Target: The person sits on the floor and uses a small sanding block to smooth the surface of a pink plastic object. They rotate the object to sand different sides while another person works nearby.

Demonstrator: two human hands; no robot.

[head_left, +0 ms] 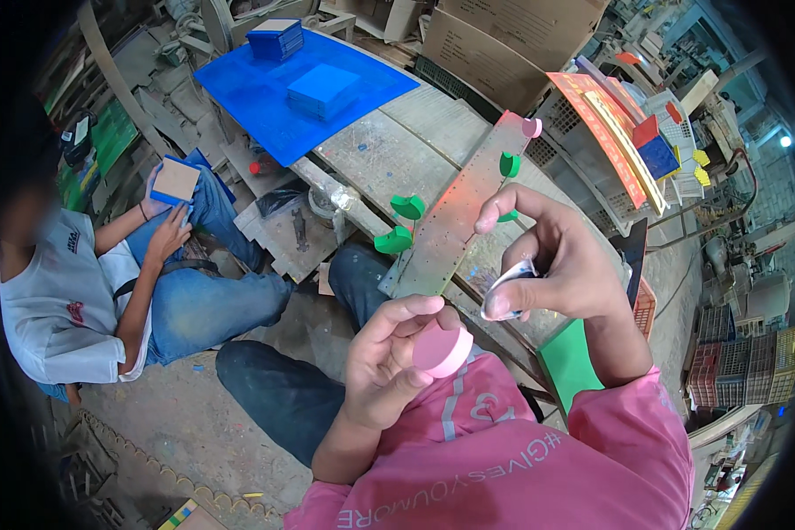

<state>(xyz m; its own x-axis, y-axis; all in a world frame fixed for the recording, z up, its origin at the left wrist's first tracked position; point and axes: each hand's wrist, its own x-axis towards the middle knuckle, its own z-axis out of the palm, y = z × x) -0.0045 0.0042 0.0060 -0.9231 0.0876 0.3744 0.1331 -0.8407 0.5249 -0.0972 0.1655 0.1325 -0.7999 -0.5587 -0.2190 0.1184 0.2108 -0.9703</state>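
My left hand is closed round the edge of a thick pink disc-like piece, its flat face turned up. A little to its right and higher, my right hand pinches a small folded whitish piece between thumb and fingers; its material is hard to make out. The two pieces are apart. Beyond my hands lies a long narrow board dotted with small holes. Green shaped pieces stick out along its sides, and a pink piece sits at its far end.
A blue sheet with stacks of blue squares covers the far end of the wooden table. At left a seated person holds a blue-edged square block. Cardboard boxes and a white crate stand beyond.
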